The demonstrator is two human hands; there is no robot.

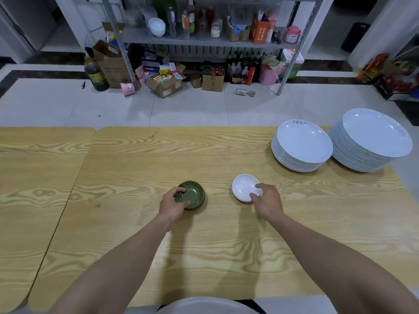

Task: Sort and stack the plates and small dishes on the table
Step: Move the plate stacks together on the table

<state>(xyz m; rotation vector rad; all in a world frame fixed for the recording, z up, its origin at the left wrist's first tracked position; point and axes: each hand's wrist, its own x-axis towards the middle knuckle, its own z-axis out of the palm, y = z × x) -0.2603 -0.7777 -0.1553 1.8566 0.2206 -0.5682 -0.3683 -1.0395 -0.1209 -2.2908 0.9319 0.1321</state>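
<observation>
A short stack of small green dishes (pixel 194 195) sits on the wooden table (pixel 127 168) near its middle. My left hand (pixel 172 205) grips the stack's near left rim, thumb and fingers curled round it. To the right lies a small stack of white dishes (pixel 243 186). My right hand (pixel 267 200) pinches its near right rim, fingertips inside the top dish. Two tall stacks of large white plates stand at the far right: the shorter one (pixel 302 145) and a taller one (pixel 374 138) beside it.
A second wooden table (pixel 34 177) adjoins on the left. Beyond the tables, across tiled floor, a metal shelf rack (pixel 204 39) holds bottles and bowls, with cardboard boxes (pixel 165 83) below. A white rim (pixel 204 305) shows at the bottom edge.
</observation>
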